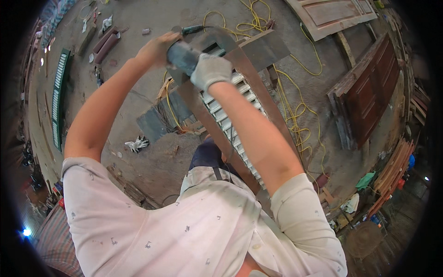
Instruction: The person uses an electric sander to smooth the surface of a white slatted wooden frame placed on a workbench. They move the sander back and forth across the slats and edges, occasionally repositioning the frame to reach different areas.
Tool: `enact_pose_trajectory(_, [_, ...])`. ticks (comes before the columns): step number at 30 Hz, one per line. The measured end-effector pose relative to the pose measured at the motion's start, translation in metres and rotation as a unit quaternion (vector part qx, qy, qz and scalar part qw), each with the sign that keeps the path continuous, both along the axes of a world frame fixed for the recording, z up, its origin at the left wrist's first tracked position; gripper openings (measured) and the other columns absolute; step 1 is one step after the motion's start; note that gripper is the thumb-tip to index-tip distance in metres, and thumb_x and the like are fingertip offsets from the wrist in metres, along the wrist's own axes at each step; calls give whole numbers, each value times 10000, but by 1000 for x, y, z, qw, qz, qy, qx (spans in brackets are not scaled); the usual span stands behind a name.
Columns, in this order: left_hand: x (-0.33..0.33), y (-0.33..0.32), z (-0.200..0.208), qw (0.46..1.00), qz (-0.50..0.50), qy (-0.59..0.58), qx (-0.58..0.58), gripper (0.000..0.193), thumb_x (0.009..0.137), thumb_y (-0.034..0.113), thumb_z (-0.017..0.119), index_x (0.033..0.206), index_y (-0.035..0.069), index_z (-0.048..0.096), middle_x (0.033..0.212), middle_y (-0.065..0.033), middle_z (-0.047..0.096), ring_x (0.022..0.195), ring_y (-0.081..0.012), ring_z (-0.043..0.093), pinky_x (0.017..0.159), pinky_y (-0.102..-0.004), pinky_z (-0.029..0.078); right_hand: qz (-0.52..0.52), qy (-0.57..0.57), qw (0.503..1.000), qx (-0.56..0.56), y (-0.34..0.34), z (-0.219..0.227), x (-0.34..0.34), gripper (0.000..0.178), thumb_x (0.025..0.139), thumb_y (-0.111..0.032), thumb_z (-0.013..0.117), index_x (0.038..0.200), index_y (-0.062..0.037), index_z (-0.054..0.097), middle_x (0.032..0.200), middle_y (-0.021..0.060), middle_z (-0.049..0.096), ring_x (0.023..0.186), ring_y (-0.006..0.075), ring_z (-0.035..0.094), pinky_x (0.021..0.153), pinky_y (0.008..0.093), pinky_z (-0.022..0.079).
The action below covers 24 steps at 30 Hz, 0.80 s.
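Both my hands are closed around a dark grey handheld power tool [181, 56], blurred by motion, so its exact kind is unclear. My bare left hand [165, 48] grips its left end. My right hand [211, 71], in a pale work glove, wraps its right end. The tool is over the far end of a louvered shutter panel [286, 131] with a brown frame and whitish slats. My right forearm hides part of the slats. Just beyond my hands lies a green tool [191, 30].
Yellow cable [300, 111] loops across the floor on the right. Brown panelled doors [369, 92] lean there, with a paler door [332, 16] behind. At left are a green louvered shutter [59, 99], reddish rolls [106, 45] and a loose glove [137, 144].
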<state>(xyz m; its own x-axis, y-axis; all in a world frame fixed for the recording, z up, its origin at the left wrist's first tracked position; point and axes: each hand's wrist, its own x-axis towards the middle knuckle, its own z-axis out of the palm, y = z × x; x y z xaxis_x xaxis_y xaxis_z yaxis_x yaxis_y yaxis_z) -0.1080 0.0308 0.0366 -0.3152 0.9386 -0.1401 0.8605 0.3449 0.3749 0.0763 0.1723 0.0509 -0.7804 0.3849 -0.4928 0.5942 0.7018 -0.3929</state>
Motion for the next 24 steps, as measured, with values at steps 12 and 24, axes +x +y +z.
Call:
enact_pose_trajectory(12, [72, -93, 35, 995, -52, -73, -48, 596, 755, 56, 883, 1288, 115, 623, 1296, -86, 670, 1177, -376, 712, 1000, -475, 600, -43, 10, 983, -178, -114, -7, 96, 388, 970, -205, 681, 1289, 7, 619, 1199, 282, 777, 1154, 434, 771, 1009, 527, 595])
enact_pose_trajectory(24, [254, -103, 27, 990, -89, -82, -77, 633, 721, 81, 937, 1284, 110, 650, 1282, -103, 675, 1203, -378, 704, 1010, -470, 598, -110, 16, 981, -160, -154, -3, 293, 449, 976, -329, 711, 1297, -28, 619, 1221, 258, 779, 1187, 425, 753, 1037, 528, 571])
